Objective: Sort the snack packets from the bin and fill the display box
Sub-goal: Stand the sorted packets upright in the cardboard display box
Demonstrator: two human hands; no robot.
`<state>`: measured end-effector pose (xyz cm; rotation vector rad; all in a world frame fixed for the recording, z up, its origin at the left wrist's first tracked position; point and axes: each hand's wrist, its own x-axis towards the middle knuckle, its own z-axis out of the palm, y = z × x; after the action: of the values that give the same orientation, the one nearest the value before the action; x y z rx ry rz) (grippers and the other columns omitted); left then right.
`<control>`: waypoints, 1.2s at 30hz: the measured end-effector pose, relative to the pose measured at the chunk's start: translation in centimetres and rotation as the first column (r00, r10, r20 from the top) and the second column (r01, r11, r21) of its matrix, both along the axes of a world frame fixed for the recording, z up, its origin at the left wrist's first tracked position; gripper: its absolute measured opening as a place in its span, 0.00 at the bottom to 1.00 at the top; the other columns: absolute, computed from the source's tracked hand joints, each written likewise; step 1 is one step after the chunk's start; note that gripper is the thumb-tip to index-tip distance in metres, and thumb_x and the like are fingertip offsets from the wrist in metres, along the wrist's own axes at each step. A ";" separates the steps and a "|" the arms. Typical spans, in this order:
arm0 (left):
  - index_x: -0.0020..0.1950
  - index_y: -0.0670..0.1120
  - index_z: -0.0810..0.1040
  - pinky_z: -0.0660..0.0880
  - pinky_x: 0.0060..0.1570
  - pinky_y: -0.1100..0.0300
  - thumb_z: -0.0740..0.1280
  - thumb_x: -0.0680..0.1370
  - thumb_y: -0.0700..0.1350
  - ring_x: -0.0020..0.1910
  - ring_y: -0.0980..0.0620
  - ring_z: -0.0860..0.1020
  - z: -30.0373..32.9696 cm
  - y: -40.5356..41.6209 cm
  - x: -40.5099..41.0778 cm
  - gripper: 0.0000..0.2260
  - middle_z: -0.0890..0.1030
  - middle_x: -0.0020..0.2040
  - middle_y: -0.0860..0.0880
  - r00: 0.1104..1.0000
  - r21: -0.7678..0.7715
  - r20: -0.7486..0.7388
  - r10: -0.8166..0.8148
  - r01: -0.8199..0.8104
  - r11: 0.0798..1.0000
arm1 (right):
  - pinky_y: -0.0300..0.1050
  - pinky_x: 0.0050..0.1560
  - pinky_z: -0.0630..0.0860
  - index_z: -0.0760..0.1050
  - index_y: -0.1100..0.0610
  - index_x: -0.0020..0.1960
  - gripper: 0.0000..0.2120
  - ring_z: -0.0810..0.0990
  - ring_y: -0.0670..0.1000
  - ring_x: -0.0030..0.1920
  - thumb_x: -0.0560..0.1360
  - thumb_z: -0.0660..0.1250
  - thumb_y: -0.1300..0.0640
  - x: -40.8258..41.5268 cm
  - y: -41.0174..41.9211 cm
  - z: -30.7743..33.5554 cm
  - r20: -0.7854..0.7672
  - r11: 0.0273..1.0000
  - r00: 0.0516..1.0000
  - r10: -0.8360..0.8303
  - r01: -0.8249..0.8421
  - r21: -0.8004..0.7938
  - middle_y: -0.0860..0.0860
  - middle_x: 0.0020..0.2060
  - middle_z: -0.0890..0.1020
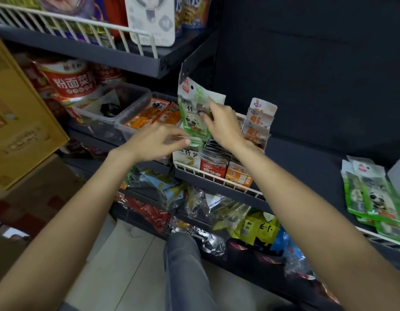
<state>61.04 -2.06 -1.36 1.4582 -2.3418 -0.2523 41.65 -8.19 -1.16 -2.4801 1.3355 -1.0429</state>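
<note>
- Dark shop shelving [306, 153] carried the white display box [187, 161].
- Left hand [154, 142]: fingers loosely curled at the box's green row, grip unclear.
- Right hand [223, 124] pinched an upright green packet [192, 102], directly above that row.

Glossy plastic green packets [195, 108], clear plastic bins [109, 113], white-coated wire rail [217, 179], dark matt metal shelf [306, 158].

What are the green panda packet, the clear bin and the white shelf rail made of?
Green panda snack packet, pinched by the right hand: looks like thin printed plastic film, semi-gloss; it bends.
Clear rectangular bin: likely rigid translucent plastic; contents show through its wall.
White wire shelf rail: probably coated metal wire, with thin even bars.
</note>
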 end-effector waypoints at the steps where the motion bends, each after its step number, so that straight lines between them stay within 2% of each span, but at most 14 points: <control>1: 0.64 0.53 0.77 0.73 0.59 0.51 0.52 0.72 0.71 0.61 0.52 0.76 0.0 0.2 0.0 0.32 0.78 0.63 0.52 1.000 -0.003 0.024 0.006 -0.006 1.000 | 0.52 0.42 0.77 0.72 0.61 0.64 0.15 0.81 0.58 0.45 0.78 0.62 0.60 0.0 0.0 0.0 -0.007 0.999 1.000 0.014 -0.015 -0.029 0.57 0.46 0.83; 4: 0.68 0.53 0.72 0.70 0.61 0.52 0.54 0.72 0.70 0.63 0.50 0.73 -0.5 0.6 -0.3 0.32 0.75 0.66 0.50 0.988 -0.040 0.157 0.014 -0.008 0.999 | 0.49 0.45 0.74 0.76 0.57 0.59 0.12 0.80 0.61 0.50 0.76 0.64 0.60 -0.1 -0.7 -0.4 -0.225 0.999 0.974 -0.004 -0.008 -0.053 0.59 0.47 0.83; 6: 0.69 0.52 0.72 0.69 0.60 0.52 0.60 0.76 0.64 0.63 0.47 0.73 -1.1 0.5 -0.4 0.26 0.77 0.65 0.49 0.980 -0.088 0.200 0.007 0.011 0.996 | 0.50 0.58 0.67 0.78 0.53 0.56 0.10 0.74 0.59 0.62 0.76 0.63 0.59 -0.1 -1.2 -0.9 -0.484 0.999 0.875 0.014 0.005 0.037 0.58 0.53 0.82; 8: 0.69 0.51 0.72 0.70 0.60 0.51 0.62 0.78 0.59 0.62 0.46 0.73 -1.5 0.4 -0.5 0.22 0.78 0.63 0.47 0.977 -0.115 0.212 0.022 0.002 0.993 | 0.51 0.70 0.56 0.79 0.52 0.58 0.12 0.61 0.55 0.73 0.78 0.62 0.56 -0.6 -1.4 -1.4 -0.547 0.991 0.836 0.049 0.028 0.131 0.54 0.62 0.79; 10: 0.68 0.50 0.73 0.70 0.60 0.50 0.58 0.77 0.60 0.62 0.45 0.74 -1.6 0.8 -0.6 0.23 0.78 0.63 0.47 0.971 -0.148 0.234 0.053 -0.019 0.989 | 0.51 0.72 0.56 0.78 0.53 0.61 0.14 0.58 0.52 0.74 0.78 0.61 0.54 -1.5 -0.7 -1.0 -0.388 0.984 0.920 0.061 0.010 0.180 0.53 0.65 0.76; 12: 0.66 0.49 0.75 0.72 0.57 0.50 0.55 0.76 0.61 0.60 0.44 0.75 -1.3 1.8 -1.4 0.26 0.80 0.60 0.47 0.972 -0.235 0.216 0.092 -0.039 0.971 | 0.52 0.70 0.62 0.78 0.54 0.61 0.13 0.62 0.51 0.72 0.78 0.62 0.56 -3.2 1.1 -0.1 -0.214 0.987 0.976 0.048 -0.013 0.158 0.52 0.63 0.77; 15: 0.58 0.46 0.80 0.74 0.49 0.53 0.58 0.77 0.56 0.53 0.46 0.78 -0.4 3.9 -4.3 0.20 0.83 0.51 0.47 0.994 -0.441 0.028 0.103 -0.080 0.894 | 0.44 0.59 0.69 0.77 0.51 0.62 0.13 0.73 0.49 0.61 0.78 0.62 0.57 -7.5 5.2 1.1 -0.060 0.996 0.998 -0.004 0.009 0.094 0.49 0.58 0.80; 19: 0.46 0.44 0.84 0.76 0.38 0.61 0.64 0.77 0.45 0.39 0.53 0.81 0.0 6.1 -11.4 0.10 0.84 0.40 0.50 0.960 -0.645 -0.227 -0.164 -0.022 0.764 | 0.47 0.52 0.77 0.78 0.48 0.58 0.11 0.82 0.47 0.50 0.77 0.64 0.55 -16.0 9.8 -0.1 0.086 0.982 0.985 -0.152 0.140 0.126 0.45 0.50 0.84; 21: 0.44 0.44 0.84 0.76 0.35 0.62 0.65 0.76 0.43 0.35 0.54 0.81 -0.3 6.6 -15.8 0.08 0.84 0.36 0.51 0.913 -0.661 -0.292 -0.284 0.022 0.750 | 0.45 0.52 0.77 0.79 0.50 0.56 0.09 0.82 0.44 0.48 0.77 0.66 0.57 -20.7 11.2 -1.5 0.134 0.954 0.957 -0.259 0.231 0.191 0.44 0.45 0.84; 24: 0.45 0.47 0.83 0.76 0.36 0.60 0.64 0.76 0.44 0.35 0.57 0.80 -0.9 6.3 -22.6 0.07 0.82 0.35 0.55 0.870 -0.511 -0.374 -0.323 0.097 0.854 | 0.41 0.52 0.75 0.80 0.53 0.54 0.09 0.83 0.49 0.48 0.76 0.66 0.60 -27.6 12.8 -3.8 0.116 0.871 0.889 -0.443 0.396 0.292 0.49 0.45 0.84; 26: 0.49 0.50 0.81 0.77 0.41 0.59 0.64 0.76 0.46 0.37 0.61 0.78 -1.5 5.4 -27.0 0.07 0.82 0.38 0.58 0.860 -0.282 -0.438 -0.261 0.144 0.949 | 0.44 0.54 0.74 0.80 0.56 0.55 0.10 0.82 0.55 0.51 0.76 0.66 0.62 -32.0 13.5 -5.5 0.028 0.787 0.825 -0.565 0.528 0.320 0.54 0.50 0.84; 28: 0.53 0.51 0.80 0.77 0.47 0.58 0.66 0.75 0.46 0.40 0.63 0.78 -2.8 3.8 -31.3 0.07 0.82 0.42 0.58 0.872 -0.033 -0.458 -0.173 0.178 0.983 | 0.49 0.57 0.74 0.79 0.58 0.59 0.13 0.80 0.59 0.55 0.75 0.66 0.63 -35.5 13.8 -6.9 -0.102 0.696 0.763 -0.638 0.628 0.348 0.58 0.56 0.81; 32: 0.68 0.50 0.69 0.72 0.59 0.55 0.66 0.77 0.54 0.56 0.54 0.77 -6.3 0.7 -38.8 0.22 0.79 0.60 0.52 0.963 0.355 -0.263 -0.060 0.155 0.922 | 0.52 0.61 0.70 0.73 0.59 0.65 0.17 0.73 0.63 0.62 0.77 0.64 0.57 -39.2 12.6 -8.4 -0.266 0.609 0.712 -0.650 0.697 0.379 0.62 0.64 0.73; 36: 0.75 0.46 0.56 0.69 0.61 0.52 0.67 0.75 0.58 0.67 0.42 0.68 -9.4 -1.1 -44.2 0.35 0.71 0.68 0.43 0.992 0.490 -0.124 -0.011 0.071 0.869 | 0.54 0.66 0.67 0.66 0.51 0.71 0.21 0.64 0.61 0.70 0.80 0.58 0.50 -40.4 10.2 -8.9 -0.304 0.565 0.714 -0.631 0.691 0.450 0.62 0.71 0.64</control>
<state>16.84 -3.12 -10.72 1.5529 -2.3123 -0.9879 1.27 1.96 -10.05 -1.6245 2.3167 -0.4732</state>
